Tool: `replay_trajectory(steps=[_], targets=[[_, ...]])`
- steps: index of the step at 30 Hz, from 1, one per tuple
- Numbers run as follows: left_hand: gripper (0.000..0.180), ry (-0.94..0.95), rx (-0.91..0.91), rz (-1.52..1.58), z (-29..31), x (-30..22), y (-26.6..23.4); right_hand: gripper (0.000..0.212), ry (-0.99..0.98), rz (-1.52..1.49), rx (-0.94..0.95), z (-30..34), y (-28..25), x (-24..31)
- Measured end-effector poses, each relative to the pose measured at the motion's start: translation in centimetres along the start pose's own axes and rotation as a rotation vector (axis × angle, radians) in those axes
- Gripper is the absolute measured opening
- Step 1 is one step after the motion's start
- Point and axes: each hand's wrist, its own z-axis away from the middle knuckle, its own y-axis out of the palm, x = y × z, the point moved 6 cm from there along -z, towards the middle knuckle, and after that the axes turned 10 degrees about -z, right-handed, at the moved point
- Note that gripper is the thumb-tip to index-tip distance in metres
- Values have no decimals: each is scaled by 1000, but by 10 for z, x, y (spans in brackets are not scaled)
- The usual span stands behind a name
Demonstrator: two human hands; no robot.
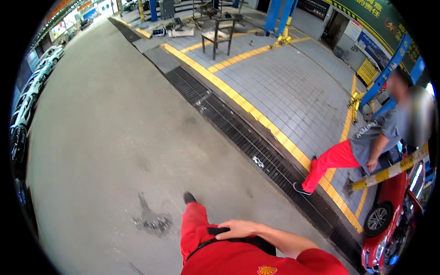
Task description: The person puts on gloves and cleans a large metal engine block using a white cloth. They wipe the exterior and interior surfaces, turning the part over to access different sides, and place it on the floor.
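My right hand [238, 229] is at the front of my waist, on a flat black item [219, 231]. I judge the step in hand to be handling that item against my body; whether I am drawing it out or tucking it away, I cannot tell. My fingers look closed about it in a light pinch, index finger along its far edge and thumb along its near one, though how hard they press does not show. Moving it, I judge, calls for thumb and finger to stay opposed, with the wrist tipped up enough to keep its edge off the cloth.

Taking my right hand as the clock's centre and twelve as the top of the view, the item lies at nine o'clock, between thumb and index finger, its free end poking out past their tips over my red trousers [193, 224]. My black belt [206, 244] runs just beside it at about seven, and a dark bulk [266, 247] sits under my wrist at four. What it is, I cannot make out. My left hand is out of view, so I cannot tell what its fingers do.

My black shoe [189, 197] points ahead at ten, and a dark floor stain [156, 222] spreads at nine. Well apart from me, another worker [380, 126] stands at two, and a red car [389, 229] is at three.
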Motion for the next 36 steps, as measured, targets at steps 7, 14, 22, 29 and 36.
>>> replay_trajectory(steps=[7, 14, 22, 29, 36], targets=[[27, -9, -4, -72, -91, -43, -208, 64, -114, 102, -56, -99, -88, 155], [33, 96, 92, -319, -218, -92, -359, 52, 119, -186, -261, -134, -167, 196], [36, 402, 118, -588, -423, -251, -514, 38, 158, -553, -564, -211, -325, 256], [35, 143, 70, -353, -478, -369, -691, 54, -161, 134, -465, -338, -519, 465], [48, 61, 304, 2, -547, -387, -812, 63, 16, 130, -221, -473, -634, 610]])
